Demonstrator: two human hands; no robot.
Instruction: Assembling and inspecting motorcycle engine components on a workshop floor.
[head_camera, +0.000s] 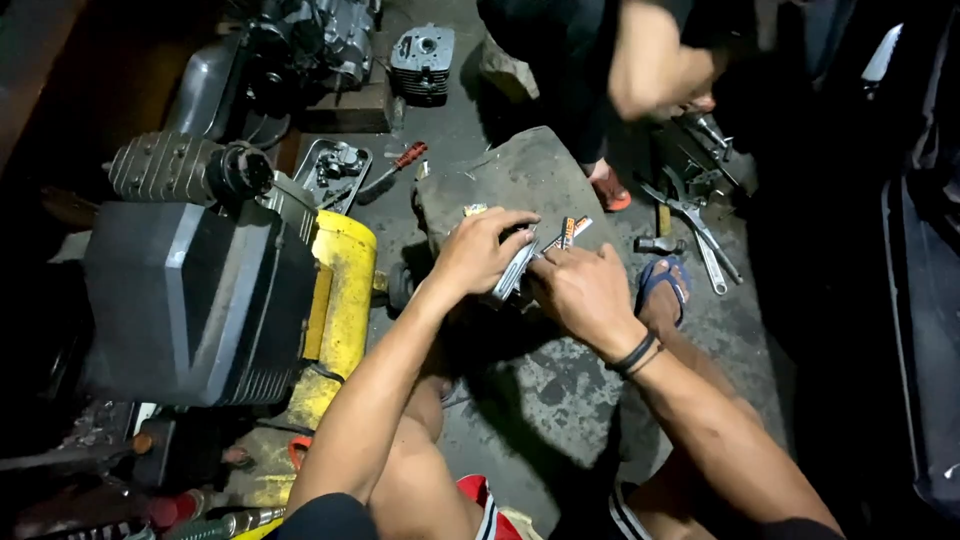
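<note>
My left hand (480, 250) is closed over a grey metal engine part (513, 272) that rests on the edge of a grimy grey cushion (530, 175) on the concrete floor. My right hand (580, 290), a black band on its wrist, presses against the same part from the right, fingers curled on it. A small orange and white packet (572, 230) lies on the cushion just beyond my fingers.
A yellow and black compressor (230, 290) stands at left. Behind it are a finned engine cylinder (422, 62), a parts tray (332, 170) and a red-handled screwdriver (400, 163). Wrenches and a hammer (690, 225) lie at right. Another person's arm (650, 60) reaches in above.
</note>
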